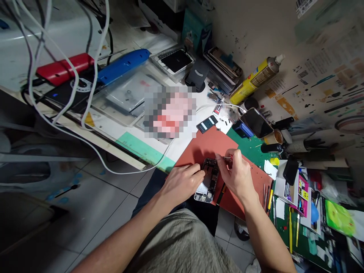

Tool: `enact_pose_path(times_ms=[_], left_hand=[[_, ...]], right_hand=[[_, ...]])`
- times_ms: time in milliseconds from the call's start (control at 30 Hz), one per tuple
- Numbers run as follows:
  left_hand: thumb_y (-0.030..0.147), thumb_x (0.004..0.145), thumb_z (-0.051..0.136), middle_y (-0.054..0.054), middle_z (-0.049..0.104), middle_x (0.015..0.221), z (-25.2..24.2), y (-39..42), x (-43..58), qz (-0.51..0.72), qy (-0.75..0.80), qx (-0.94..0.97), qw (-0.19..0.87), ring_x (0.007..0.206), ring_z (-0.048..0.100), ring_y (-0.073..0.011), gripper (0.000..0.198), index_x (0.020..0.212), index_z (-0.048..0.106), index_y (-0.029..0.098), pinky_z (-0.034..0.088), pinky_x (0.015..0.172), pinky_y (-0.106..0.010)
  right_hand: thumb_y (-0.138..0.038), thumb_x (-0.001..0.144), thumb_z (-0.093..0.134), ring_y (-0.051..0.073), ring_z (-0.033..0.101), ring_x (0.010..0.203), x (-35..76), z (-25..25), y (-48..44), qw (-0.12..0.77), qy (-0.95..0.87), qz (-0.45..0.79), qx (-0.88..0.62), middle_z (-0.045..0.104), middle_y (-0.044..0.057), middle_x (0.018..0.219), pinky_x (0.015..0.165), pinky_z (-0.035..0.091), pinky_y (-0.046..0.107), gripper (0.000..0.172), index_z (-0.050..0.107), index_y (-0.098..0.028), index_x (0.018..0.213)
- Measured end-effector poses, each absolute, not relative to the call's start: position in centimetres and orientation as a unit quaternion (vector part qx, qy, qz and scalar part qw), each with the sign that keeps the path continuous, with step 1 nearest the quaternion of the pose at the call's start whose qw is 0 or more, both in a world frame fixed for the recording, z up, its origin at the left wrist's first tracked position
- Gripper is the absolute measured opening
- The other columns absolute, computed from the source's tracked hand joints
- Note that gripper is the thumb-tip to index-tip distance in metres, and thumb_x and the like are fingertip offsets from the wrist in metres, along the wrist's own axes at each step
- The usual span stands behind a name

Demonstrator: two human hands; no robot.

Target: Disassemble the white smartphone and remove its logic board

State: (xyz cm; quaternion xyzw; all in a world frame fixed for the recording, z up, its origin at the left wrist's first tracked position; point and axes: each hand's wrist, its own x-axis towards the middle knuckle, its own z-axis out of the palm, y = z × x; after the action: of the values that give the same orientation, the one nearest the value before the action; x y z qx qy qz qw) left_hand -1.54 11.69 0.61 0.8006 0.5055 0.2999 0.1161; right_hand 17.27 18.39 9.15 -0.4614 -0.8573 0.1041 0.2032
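Note:
An opened phone housing [208,181] lies on a red mat [204,146] at the bench's near edge, its insides facing up. My left hand [182,182] rests against the housing's left side, fingers curled on it and steadying it. My right hand [237,174] is pinched shut on a thin metal tool, probably tweezers [226,157], whose tip points at the top of the housing.
A dark phone [256,122] leans on a stand beyond the mat. A yellow spray can [256,79] lies against the wall. Small tools [269,197] and packets [301,189] crowd the green mat at right. White cables [93,68] hang at left over red and blue cases.

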Motion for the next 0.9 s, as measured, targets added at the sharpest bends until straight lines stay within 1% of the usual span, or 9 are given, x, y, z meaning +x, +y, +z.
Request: enact_pose_path(times_ms=[133, 233, 267, 333, 433, 567, 667, 767, 900], left_hand=[[0.009, 0.096, 0.055, 0.000, 0.063, 0.078, 0.66, 11.75, -1.55, 0.308, 0.506, 0.798, 0.109, 0.065, 0.061, -0.0174, 0.021, 0.084, 0.067, 0.021, 0.035, 0.053, -0.034], [0.010, 0.097, 0.056, 0.000, 0.062, 0.077, 0.75, 11.77, -1.60, 0.308, 0.503, 0.800, 0.110, 0.065, 0.061, -0.0175, 0.022, 0.081, 0.065, 0.021, 0.036, 0.054, -0.034], [0.010, 0.097, 0.056, 0.000, 0.062, 0.078, 0.78, 11.76, -1.62, 0.308, 0.503, 0.800, 0.112, 0.065, 0.061, -0.0175, 0.022, 0.080, 0.065, 0.021, 0.036, 0.054, -0.034], [0.010, 0.097, 0.056, 0.000, 0.063, 0.079, 0.83, 11.75, -1.65, 0.309, 0.502, 0.799, 0.119, 0.066, 0.061, -0.0175, 0.021, 0.084, 0.067, 0.021, 0.037, 0.054, -0.033], [0.011, 0.098, 0.056, 0.000, 0.064, 0.080, 0.84, 11.73, -1.67, 0.301, 0.502, 0.802, 0.121, 0.066, 0.061, -0.0172, 0.020, 0.085, 0.068, 0.021, 0.037, 0.054, -0.032], [0.010, 0.097, 0.056, -0.001, 0.065, 0.080, 0.76, 11.70, -1.67, 0.297, 0.506, 0.801, 0.117, 0.067, 0.062, -0.0170, 0.020, 0.088, 0.070, 0.020, 0.037, 0.055, -0.032], [0.011, 0.098, 0.057, 0.000, 0.065, 0.079, 0.73, 11.69, -1.65, 0.297, 0.508, 0.801, 0.112, 0.067, 0.062, -0.0170, 0.020, 0.084, 0.068, 0.021, 0.036, 0.055, -0.033], [0.012, 0.099, 0.057, 0.000, 0.065, 0.079, 0.76, 11.67, -1.61, 0.297, 0.510, 0.800, 0.111, 0.067, 0.063, -0.0168, 0.021, 0.083, 0.068, 0.021, 0.035, 0.055, -0.034], [0.012, 0.100, 0.057, 0.000, 0.066, 0.080, 0.76, 11.66, -1.55, 0.292, 0.509, 0.801, 0.116, 0.068, 0.063, -0.0167, 0.020, 0.088, 0.070, 0.021, 0.036, 0.055, -0.033]], right_hand=[[-0.024, 0.105, 0.055, 0.016, 0.059, 0.067, 17.18, 9.22, 18.43, 0.200, -0.868, 0.103, -0.443, 0.062, 0.000, 0.084, 0.060, 0.048, 0.030, 0.010, 0.046, -0.025, 0.108], [-0.024, 0.106, 0.055, 0.015, 0.055, 0.062, 17.09, 9.11, 18.50, 0.211, -0.865, 0.095, -0.446, 0.059, -0.002, 0.080, 0.056, 0.044, 0.029, 0.010, 0.046, -0.025, 0.108], [-0.023, 0.106, 0.055, 0.015, 0.056, 0.063, 17.07, 9.08, 18.52, 0.212, -0.866, 0.096, -0.443, 0.060, -0.001, 0.081, 0.057, 0.045, 0.029, 0.009, 0.046, -0.025, 0.108], [-0.022, 0.105, 0.055, 0.015, 0.058, 0.066, 17.08, 9.05, 18.52, 0.212, -0.868, 0.097, -0.439, 0.061, 0.000, 0.083, 0.060, 0.047, 0.029, 0.010, 0.046, -0.025, 0.109], [-0.023, 0.106, 0.056, 0.014, 0.055, 0.060, 17.14, 9.06, 18.40, 0.220, -0.863, 0.095, -0.445, 0.060, -0.002, 0.079, 0.056, 0.043, 0.028, 0.011, 0.046, -0.025, 0.109], [-0.025, 0.105, 0.057, 0.015, 0.060, 0.066, 17.27, 9.05, 18.13, 0.218, -0.861, 0.104, -0.448, 0.063, -0.001, 0.083, 0.060, 0.047, 0.028, 0.012, 0.048, -0.025, 0.112], [-0.025, 0.106, 0.057, 0.014, 0.059, 0.061, 17.38, 8.94, 18.05, 0.225, -0.853, 0.105, -0.459, 0.062, -0.002, 0.080, 0.057, 0.044, 0.027, 0.010, 0.048, -0.025, 0.111], [-0.026, 0.106, 0.057, 0.015, 0.063, 0.067, 17.50, 8.80, 18.07, 0.227, -0.850, 0.106, -0.463, 0.065, 0.000, 0.087, 0.061, 0.048, 0.028, 0.010, 0.048, -0.025, 0.111], [-0.024, 0.106, 0.057, 0.014, 0.060, 0.062, 17.60, 8.67, 18.09, 0.231, -0.848, 0.110, -0.465, 0.065, -0.001, 0.085, 0.058, 0.046, 0.027, 0.009, 0.050, -0.024, 0.112]])
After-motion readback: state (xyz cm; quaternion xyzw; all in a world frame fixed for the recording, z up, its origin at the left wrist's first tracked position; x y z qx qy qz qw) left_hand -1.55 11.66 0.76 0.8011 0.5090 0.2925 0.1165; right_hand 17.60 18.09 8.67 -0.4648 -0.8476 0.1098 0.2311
